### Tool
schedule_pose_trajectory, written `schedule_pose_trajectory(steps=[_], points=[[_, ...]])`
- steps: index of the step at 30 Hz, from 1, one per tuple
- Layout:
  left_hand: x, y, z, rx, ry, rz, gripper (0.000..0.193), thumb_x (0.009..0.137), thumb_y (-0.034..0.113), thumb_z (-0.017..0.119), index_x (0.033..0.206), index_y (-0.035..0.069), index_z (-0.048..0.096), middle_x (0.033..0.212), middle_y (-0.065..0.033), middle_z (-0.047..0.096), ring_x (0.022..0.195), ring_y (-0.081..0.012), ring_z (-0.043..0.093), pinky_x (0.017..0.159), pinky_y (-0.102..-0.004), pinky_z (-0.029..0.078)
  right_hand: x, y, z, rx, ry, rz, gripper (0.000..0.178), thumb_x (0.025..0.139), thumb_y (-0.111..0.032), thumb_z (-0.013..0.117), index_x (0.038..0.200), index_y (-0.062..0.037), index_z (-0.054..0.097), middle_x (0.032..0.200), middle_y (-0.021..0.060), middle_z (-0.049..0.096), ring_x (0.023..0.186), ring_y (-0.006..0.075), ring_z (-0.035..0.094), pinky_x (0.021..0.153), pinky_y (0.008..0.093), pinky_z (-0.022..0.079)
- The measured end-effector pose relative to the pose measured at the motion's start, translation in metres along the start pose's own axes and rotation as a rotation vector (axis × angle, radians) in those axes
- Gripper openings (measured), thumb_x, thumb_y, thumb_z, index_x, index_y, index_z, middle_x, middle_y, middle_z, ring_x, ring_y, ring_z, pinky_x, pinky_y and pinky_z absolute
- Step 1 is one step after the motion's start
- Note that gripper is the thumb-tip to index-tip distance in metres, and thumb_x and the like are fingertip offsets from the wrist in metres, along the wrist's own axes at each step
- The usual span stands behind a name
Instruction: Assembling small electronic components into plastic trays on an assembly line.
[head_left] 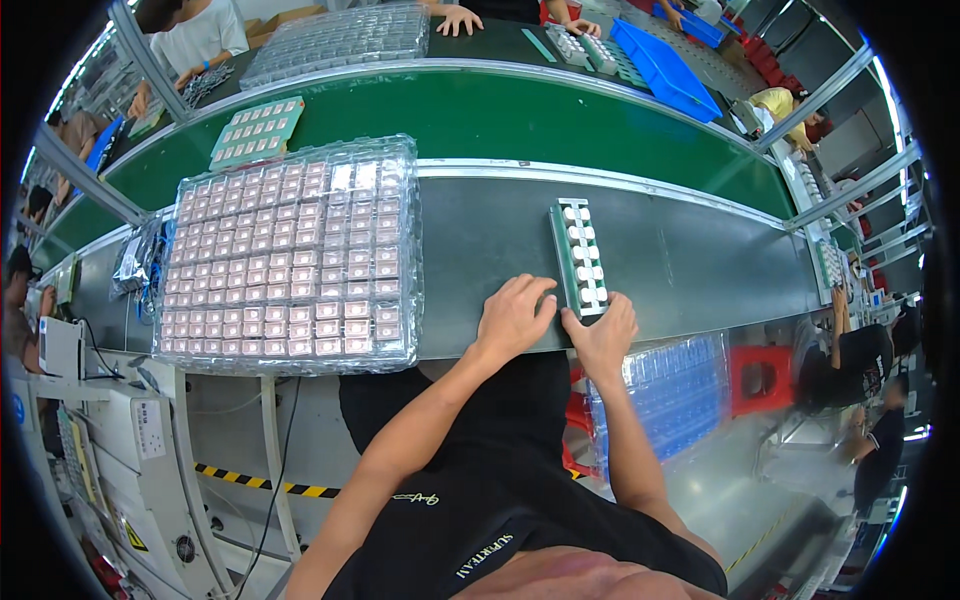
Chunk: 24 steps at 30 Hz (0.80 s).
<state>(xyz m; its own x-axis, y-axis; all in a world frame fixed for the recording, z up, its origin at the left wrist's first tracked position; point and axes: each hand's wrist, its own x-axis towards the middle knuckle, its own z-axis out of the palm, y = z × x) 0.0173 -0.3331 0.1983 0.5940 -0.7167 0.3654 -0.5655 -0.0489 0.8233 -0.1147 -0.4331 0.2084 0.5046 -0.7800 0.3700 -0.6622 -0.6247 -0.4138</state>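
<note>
Touching, seemingly, green strip (566, 264) at near edge: right hand (604, 338).

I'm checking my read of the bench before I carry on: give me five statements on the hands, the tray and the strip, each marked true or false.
1. The clear tray of pink pieces lies left of both hands. True.
2. The strip with white pieces lies on top of the tray. False: it lies apart, on the dark surface to the right.
3. The right hand is at the strip's near end. True.
4. The left hand rests on the tray. False: it is beside the strip.
5. The blue bin lies beyond the green surface. True.
</note>
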Motion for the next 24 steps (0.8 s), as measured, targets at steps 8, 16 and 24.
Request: schedule_pose_trajectory(steps=[8,16,24], points=[[-0.003,0.0,-0.001,0.079,-0.023,0.071,0.017,0.085,0.016,0.062,0.098,0.007,0.068,0.091,-0.0093,0.062,0.089,-0.0305,0.062,0.076,-0.0426,0.052,-0.001,0.004,0.005,0.014,0.027,-0.03,0.065,0.065,-0.036,0.083,0.11,0.0008,0.052,0.106,0.0162,0.055,0.104,0.0347,0.051,0.094,0.0468,0.036],[-0.004,0.002,-0.002,0.076,-0.032,0.093,0.016,0.084,0.016,0.063,0.095,0.006,0.07,0.09,-0.0077,0.062,0.088,-0.0289,0.061,0.075,-0.0422,0.052,-0.002,0.008,0.007,0.02,0.069,-0.071,0.064,0.065,-0.036,0.084,0.108,0.0,0.053,0.103,0.0152,0.055,0.102,0.0353,0.052,0.092,0.0464,0.037],[-0.003,0.005,-0.001,0.088,-0.012,0.083,0.023,0.083,0.015,0.063,0.104,0.01,0.069,0.093,-0.0078,0.064,0.089,-0.0291,0.062,0.076,-0.0406,0.051,-0.001,0.012,0.01,0.026,0.076,-0.111,0.071,0.065,-0.038,0.084,0.114,0.0023,0.052,0.106,0.0156,0.055,0.105,0.0347,0.051,0.094,0.0456,0.035]])
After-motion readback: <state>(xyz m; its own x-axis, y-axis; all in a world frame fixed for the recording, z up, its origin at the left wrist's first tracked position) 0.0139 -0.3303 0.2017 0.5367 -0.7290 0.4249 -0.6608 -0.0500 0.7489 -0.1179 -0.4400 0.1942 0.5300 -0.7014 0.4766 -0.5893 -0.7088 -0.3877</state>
